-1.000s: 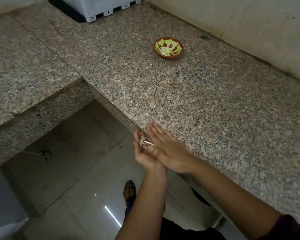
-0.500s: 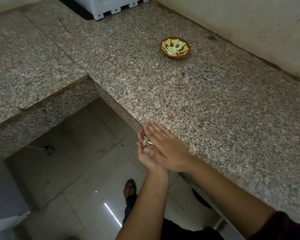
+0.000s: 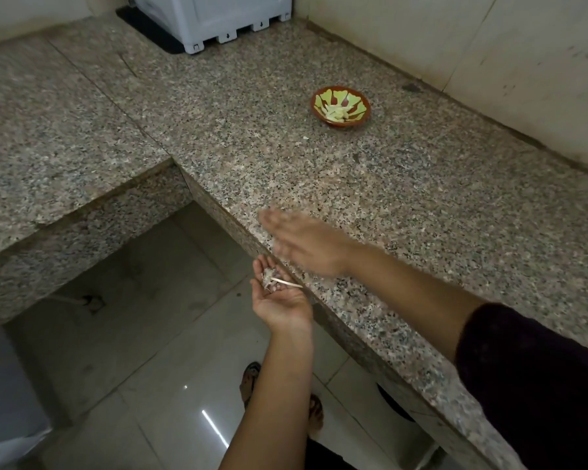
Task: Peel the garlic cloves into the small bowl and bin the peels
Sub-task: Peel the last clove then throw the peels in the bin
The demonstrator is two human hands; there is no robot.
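Head view: your left hand (image 3: 279,307) is palm up just beside the counter (image 3: 421,205) edge, fingers loosely cupped, carrying one small heap of pale, papery peels (image 3: 271,279) with one thin stalk. Your right hand (image 3: 306,245), blurred, fingers straight and holding nothing, has lifted off the left palm. One small bowl (image 3: 341,106), well apart on the counter, holds pale peeled cloves (image 3: 336,111).

The tabletop (image 3: 353,184) is seen to be speckled granite, smooth and dully polished. The small bowl (image 3: 357,102) on it is glazed and glossy. Far behind the bowl a white housing (image 3: 211,15) of matt plastic is seen. Well in front of the bowl are glossy floor tiles (image 3: 157,334) and dry, papery peels (image 3: 269,278).
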